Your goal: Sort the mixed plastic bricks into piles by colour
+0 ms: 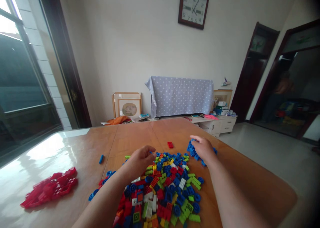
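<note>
A large pile of mixed building bricks (160, 191) in red, blue, green, yellow and white covers the near middle of the table. My left hand (142, 159) is over the pile's back left edge, fingers curled together near a small blue piece; what they hold is too small to name. On the right, my right hand (203, 148) reaches to a small heap of blue pieces (192, 150), its index finger extended over the heap and its other fingers partly hidden. Behind the pile lies a red brick (170, 144).
Red plastic pieces (51, 188) form a heap at the left of the wooden table (132, 133). A blue piece (101, 159) lies alone between that heap and the bricks. Beyond the table stand a cloth-covered object (182, 96) and a white cabinet (226, 124). A person is in the right doorway.
</note>
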